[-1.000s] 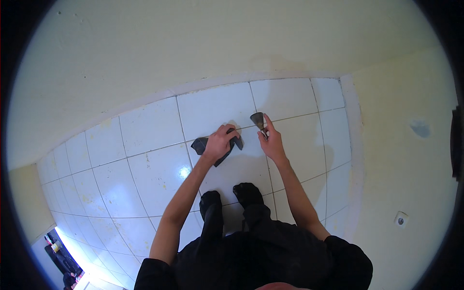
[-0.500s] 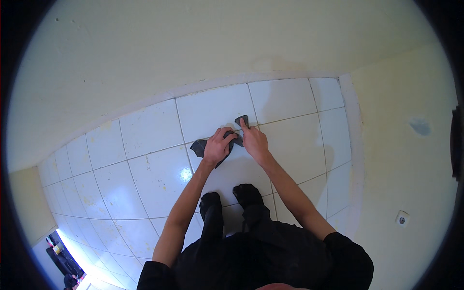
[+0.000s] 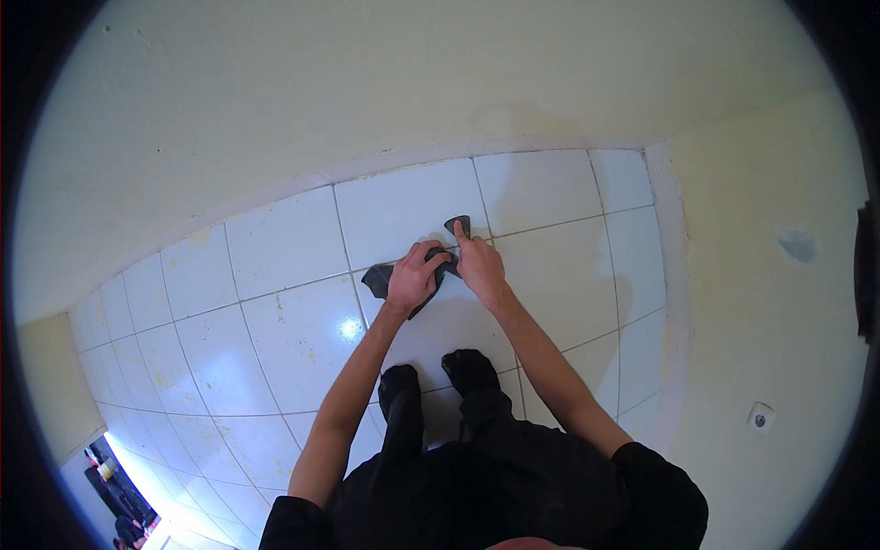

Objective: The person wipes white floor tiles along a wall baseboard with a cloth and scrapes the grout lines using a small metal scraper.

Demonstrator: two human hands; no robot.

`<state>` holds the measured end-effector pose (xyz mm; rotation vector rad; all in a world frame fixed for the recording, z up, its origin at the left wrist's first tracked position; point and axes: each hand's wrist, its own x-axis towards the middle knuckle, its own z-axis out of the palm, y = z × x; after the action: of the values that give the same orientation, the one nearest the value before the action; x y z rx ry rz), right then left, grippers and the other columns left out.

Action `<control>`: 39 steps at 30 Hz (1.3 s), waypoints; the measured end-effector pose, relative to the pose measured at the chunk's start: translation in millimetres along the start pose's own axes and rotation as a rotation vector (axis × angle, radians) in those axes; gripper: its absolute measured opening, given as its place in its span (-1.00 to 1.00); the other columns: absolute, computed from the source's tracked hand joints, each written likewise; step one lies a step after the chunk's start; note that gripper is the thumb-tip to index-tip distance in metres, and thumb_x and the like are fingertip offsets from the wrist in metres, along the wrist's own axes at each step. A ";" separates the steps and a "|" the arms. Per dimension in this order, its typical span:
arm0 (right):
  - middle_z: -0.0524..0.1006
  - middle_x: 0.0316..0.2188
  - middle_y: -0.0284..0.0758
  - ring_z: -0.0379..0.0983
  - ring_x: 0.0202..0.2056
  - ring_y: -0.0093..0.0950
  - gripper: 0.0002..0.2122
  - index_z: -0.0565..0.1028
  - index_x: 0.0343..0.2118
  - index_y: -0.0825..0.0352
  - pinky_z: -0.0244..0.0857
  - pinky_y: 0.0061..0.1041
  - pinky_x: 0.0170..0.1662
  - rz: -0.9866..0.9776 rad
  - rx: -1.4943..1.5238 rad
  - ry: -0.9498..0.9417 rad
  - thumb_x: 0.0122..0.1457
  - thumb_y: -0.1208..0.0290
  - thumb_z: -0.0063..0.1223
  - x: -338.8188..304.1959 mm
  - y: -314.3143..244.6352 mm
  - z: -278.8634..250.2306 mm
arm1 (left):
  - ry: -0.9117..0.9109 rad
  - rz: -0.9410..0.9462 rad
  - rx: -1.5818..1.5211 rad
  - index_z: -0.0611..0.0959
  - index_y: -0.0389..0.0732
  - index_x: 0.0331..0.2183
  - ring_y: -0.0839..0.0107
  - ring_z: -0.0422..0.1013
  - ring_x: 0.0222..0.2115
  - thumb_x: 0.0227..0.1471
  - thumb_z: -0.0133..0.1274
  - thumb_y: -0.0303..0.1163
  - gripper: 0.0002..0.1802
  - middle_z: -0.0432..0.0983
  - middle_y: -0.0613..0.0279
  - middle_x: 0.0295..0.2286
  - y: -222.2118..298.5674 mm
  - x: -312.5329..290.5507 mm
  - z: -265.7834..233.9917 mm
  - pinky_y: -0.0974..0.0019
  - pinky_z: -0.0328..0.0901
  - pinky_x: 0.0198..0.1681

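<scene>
On the white tiled floor [image 3: 541,266], ahead of my feet, my right hand [image 3: 479,264] is closed around a dark scraper [image 3: 465,223]. Its flared, triangular blade sticks out past my fingers against the tile, and my forefinger stretches along it. The handle is mostly hidden by the hand. Just to the left, my left hand [image 3: 415,277] is closed on a dark cloth [image 3: 377,280] that lies bunched on the floor, with a corner spreading out to the left. The two hands are close together, near a grout line.
A pale wall [image 3: 367,82] rises beyond the floor, with another wall [image 3: 742,275] at the right carrying a socket [image 3: 760,417]. Yellowish stains mark the left tiles. My feet in black socks [image 3: 469,369] stand behind the hands. Bright light enters at the lower left.
My right hand and the scraper have shifted very slightly left. The left hand and cloth stay in place.
</scene>
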<state>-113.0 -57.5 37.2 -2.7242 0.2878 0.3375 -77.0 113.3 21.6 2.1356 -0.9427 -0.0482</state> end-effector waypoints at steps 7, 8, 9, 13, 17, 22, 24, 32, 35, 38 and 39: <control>0.53 -0.43 -0.05 0.56 -0.39 -0.09 -0.39 0.28 0.28 0.33 0.46 -0.15 -0.33 0.015 0.021 -0.026 0.12 0.46 0.11 4.9 -0.2 -5.0 | 0.015 0.011 0.008 0.65 -0.07 -0.23 0.19 0.45 -0.15 -0.24 0.03 -0.66 -0.55 0.46 0.24 -0.15 1.1 1.0 -0.4 0.15 0.48 -0.18; 0.53 -0.44 -0.05 0.56 -0.39 -0.09 -0.39 0.28 0.27 0.34 0.46 -0.15 -0.33 0.023 0.026 -0.031 0.12 0.46 0.11 4.8 -0.3 -5.4 | 0.016 0.011 0.008 0.65 -0.07 -0.23 0.19 0.45 -0.15 -0.24 0.03 -0.66 -0.55 0.46 0.24 -0.15 1.6 1.1 -0.1 0.15 0.48 -0.18; 0.53 -0.44 -0.05 0.56 -0.39 -0.09 -0.39 0.28 0.27 0.34 0.46 -0.15 -0.33 0.022 0.026 -0.031 0.12 0.46 0.11 4.0 -0.8 -5.4 | 0.021 0.014 0.004 0.64 -0.07 -0.23 0.18 0.45 -0.15 -0.24 0.02 -0.66 -0.55 0.46 0.23 -0.15 1.8 0.9 -0.7 0.15 0.48 -0.18; 0.55 -0.43 -0.04 0.57 -0.37 -0.10 -0.39 0.28 0.27 0.37 0.47 -0.15 -0.31 0.026 0.011 -0.047 0.11 0.45 0.11 4.0 -5.1 -10.8 | 0.010 0.007 0.003 0.64 -0.07 -0.23 0.18 0.45 -0.16 -0.25 0.02 -0.67 -0.54 0.46 0.23 -0.16 2.0 -0.2 -2.0 0.15 0.47 -0.18; 0.58 -0.43 -0.03 0.59 -0.36 -0.09 -0.40 0.29 0.25 0.39 0.48 -0.15 -0.29 0.052 -0.005 -0.082 0.10 0.46 0.13 6.1 -8.5 -14.3 | -0.020 -0.026 -0.038 0.65 -0.06 -0.23 0.11 0.44 -0.08 -0.24 0.03 -0.67 -0.54 0.47 0.19 -0.11 -0.9 -0.8 0.1 0.10 0.45 -0.10; 0.59 -0.42 -0.02 0.59 -0.35 -0.09 -0.42 0.29 0.25 0.39 0.49 -0.14 -0.28 0.040 -0.005 -0.078 0.12 0.46 0.10 7.9 -10.8 -17.6 | -0.024 -0.034 -0.030 0.65 -0.06 -0.22 0.11 0.44 -0.08 -0.23 0.02 -0.67 -0.55 0.47 0.19 -0.11 -0.2 -1.0 -1.2 0.09 0.45 -0.10; 0.59 -0.41 -0.02 0.60 -0.34 -0.09 -0.42 0.29 0.25 0.39 0.49 -0.15 -0.27 0.051 0.001 -0.087 0.12 0.46 0.09 8.0 -9.6 -15.5 | -0.020 -0.028 -0.031 0.65 -0.06 -0.22 0.12 0.44 -0.09 -0.22 0.01 -0.67 -0.55 0.47 0.19 -0.12 1.3 -0.4 -1.0 0.09 0.45 -0.11; 0.58 -0.43 -0.02 0.59 -0.36 -0.07 -0.44 0.33 0.25 0.30 0.48 -0.14 -0.31 0.074 -0.012 -0.087 0.13 0.46 0.09 14.0 -12.0 -18.0 | 0.016 0.017 -0.011 0.65 -0.05 -0.22 0.18 0.45 -0.14 -0.24 0.02 -0.66 -0.54 0.46 0.21 -0.15 -0.6 0.1 -0.4 0.14 0.48 -0.18; 0.61 -0.38 -0.03 0.61 -0.31 -0.08 -0.46 0.34 0.18 0.45 0.51 -0.15 -0.25 0.015 -0.036 -0.112 0.11 0.44 0.15 14.4 -16.4 -28.3 | 0.014 0.011 -0.005 0.65 -0.06 -0.22 0.18 0.45 -0.14 -0.24 0.02 -0.66 -0.54 0.46 0.22 -0.15 -0.3 -0.5 -1.1 0.14 0.47 -0.17; 0.62 -0.38 -0.03 0.61 -0.31 -0.09 -0.47 0.36 0.15 0.48 0.51 -0.16 -0.26 0.017 -0.044 -0.127 0.11 0.43 0.16 16.4 -17.5 -28.1 | 0.020 0.015 0.004 0.65 -0.06 -0.22 0.18 0.44 -0.13 -0.24 0.02 -0.66 -0.54 0.46 0.21 -0.15 -0.4 -0.4 -1.4 0.15 0.47 -0.17; 0.62 -0.38 -0.03 0.61 -0.31 -0.09 -0.47 0.36 0.15 0.48 0.51 -0.16 -0.26 0.017 -0.045 -0.127 0.11 0.43 0.16 17.1 -16.5 -26.3 | 0.016 0.007 -0.004 0.65 -0.06 -0.22 0.18 0.44 -0.13 -0.24 0.02 -0.67 -0.54 0.46 0.22 -0.15 1.0 -0.2 -1.0 0.14 0.47 -0.17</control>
<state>-87.6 -55.5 61.9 -2.7309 0.2711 0.5256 -77.4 113.6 22.9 2.1258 -0.9404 -0.0287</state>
